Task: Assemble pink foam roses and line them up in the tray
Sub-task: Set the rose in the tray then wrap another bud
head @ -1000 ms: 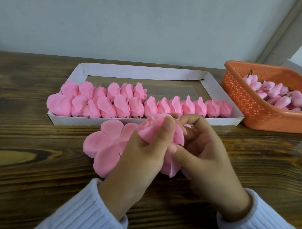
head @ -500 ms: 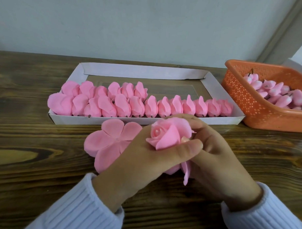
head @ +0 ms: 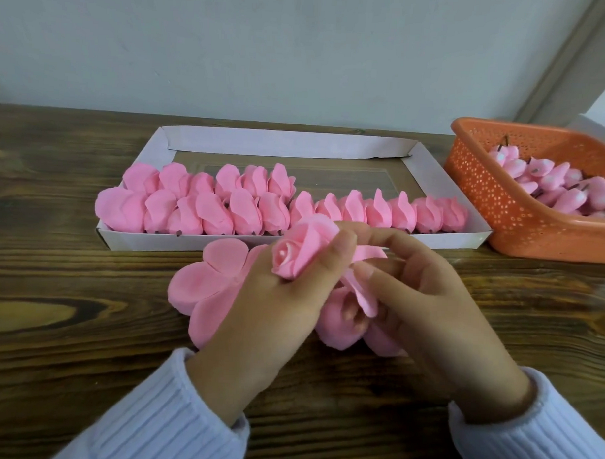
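A half-built pink foam rose (head: 298, 253) stood upright, pinched in the left hand (head: 277, 307), the right hand (head: 435, 302) holding its loose outer petals; finished roses (head: 247, 210) lay sideways in the white tray (head: 290, 148) — one front row, a shorter row behind at left; a flat petal blank (head: 203, 280) lay just before the tray.

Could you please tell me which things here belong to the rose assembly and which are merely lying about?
In the job:
rose, gripped by the left hand, its outer petals pinched by the right hand
flat petal piece
tray with finished roses
orange basket of buds

Just there:
wooden table
white object behind the basket
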Tool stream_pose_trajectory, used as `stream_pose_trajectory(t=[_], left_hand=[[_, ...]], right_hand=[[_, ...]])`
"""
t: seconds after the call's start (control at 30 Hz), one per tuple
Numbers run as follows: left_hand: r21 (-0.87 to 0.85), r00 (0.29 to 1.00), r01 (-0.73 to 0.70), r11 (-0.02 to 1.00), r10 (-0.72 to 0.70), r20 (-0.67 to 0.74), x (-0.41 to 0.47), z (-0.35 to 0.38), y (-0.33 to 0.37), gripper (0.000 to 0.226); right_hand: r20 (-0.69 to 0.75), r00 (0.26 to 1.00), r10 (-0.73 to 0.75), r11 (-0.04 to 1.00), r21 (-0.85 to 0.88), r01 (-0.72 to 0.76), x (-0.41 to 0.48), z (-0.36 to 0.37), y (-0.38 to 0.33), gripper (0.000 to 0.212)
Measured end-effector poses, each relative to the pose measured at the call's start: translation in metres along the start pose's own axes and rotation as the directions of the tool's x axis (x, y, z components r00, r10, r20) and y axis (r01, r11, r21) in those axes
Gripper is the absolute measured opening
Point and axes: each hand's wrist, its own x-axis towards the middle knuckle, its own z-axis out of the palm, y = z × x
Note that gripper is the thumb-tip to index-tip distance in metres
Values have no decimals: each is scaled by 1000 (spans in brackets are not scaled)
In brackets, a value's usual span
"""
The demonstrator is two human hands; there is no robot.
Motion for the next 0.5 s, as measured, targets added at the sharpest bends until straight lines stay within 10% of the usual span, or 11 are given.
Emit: stream_pose_trajectory(t=[0.5], left_hand=[[233, 990, -135, 963, 123, 64, -3, 6, 6, 10]], right_hand=[[-218, 750, -625, 726, -515, 455, -8, 7, 1, 30]])
